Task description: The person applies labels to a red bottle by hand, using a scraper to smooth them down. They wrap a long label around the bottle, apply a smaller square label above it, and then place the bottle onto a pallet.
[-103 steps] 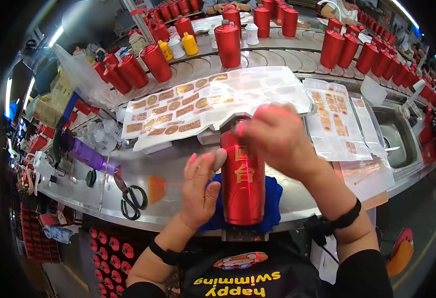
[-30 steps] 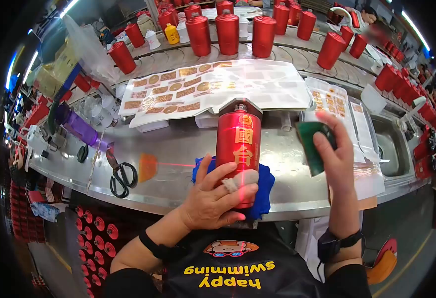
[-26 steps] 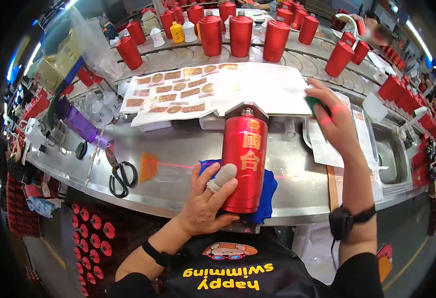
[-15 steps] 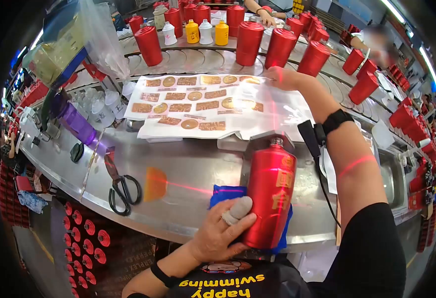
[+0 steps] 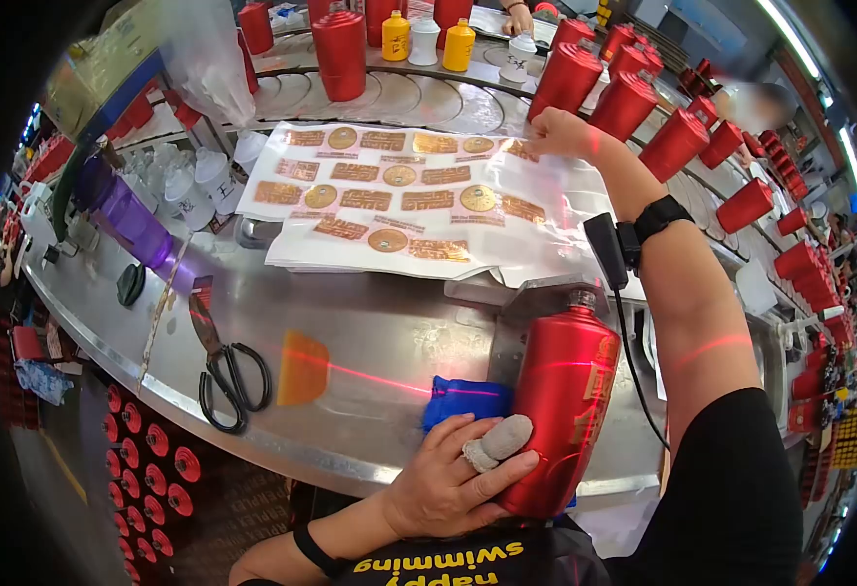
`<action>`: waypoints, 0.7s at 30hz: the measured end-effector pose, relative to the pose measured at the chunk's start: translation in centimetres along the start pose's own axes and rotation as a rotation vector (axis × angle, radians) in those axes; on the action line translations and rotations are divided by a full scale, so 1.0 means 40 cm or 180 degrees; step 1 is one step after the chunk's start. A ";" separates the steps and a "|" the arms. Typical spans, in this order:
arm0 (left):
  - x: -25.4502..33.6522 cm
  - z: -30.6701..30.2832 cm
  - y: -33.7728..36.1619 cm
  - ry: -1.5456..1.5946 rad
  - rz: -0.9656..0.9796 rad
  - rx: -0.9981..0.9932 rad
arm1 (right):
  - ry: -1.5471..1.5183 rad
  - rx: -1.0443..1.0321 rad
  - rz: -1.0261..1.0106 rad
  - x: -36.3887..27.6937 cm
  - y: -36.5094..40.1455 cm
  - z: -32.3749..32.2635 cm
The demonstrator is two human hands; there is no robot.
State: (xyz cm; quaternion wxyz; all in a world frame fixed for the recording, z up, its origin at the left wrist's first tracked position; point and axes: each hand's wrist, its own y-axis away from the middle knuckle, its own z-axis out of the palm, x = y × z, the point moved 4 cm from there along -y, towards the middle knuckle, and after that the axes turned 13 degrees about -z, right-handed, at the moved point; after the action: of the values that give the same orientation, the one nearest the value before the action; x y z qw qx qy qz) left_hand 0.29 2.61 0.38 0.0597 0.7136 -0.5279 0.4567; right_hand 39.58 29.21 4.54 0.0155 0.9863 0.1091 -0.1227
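A glossy red bottle [image 5: 557, 410] with gold characters leans in my left hand [image 5: 458, 471]. The fingers wrap its lower left side; one finger wears a pale cloth cover. A blue cloth [image 5: 465, 400] lies behind the bottle, partly hidden by it. My right hand [image 5: 567, 135] reaches to the upper right of a white sheet [image 5: 536, 230] of gold stickers. Its fingers are pinched together at a gold sticker [image 5: 520, 148] on that edge; whether the sticker has lifted is hidden.
Black-handled scissors [image 5: 221, 366] and an orange scraper-like piece [image 5: 304, 367] lie on the metal table [image 5: 389, 332]. A purple bottle [image 5: 130, 223] stands left. Red bottles [image 5: 338, 54] line the conveyor [image 5: 418, 98] behind. A black cable [image 5: 633, 352] hangs by my right arm. Another person's hand [image 5: 517, 18] shows beyond.
The red bottle has turned, so its gold characters now face further right, and it sits lower right in view. My right hand stays at the sheet's edge. Bottles on the conveyor have shifted.
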 end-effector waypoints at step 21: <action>0.008 0.003 -0.004 0.0028 -0.0070 0.0120 | 0.1079 -0.0754 0.0744 0.147 0.338 -0.006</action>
State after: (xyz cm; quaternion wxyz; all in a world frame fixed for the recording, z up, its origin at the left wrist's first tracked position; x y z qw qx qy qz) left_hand 0.51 2.39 0.60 0.0536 0.7183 -0.5111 0.4690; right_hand 48.16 17.26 3.37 0.1266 0.9900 0.0088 0.0610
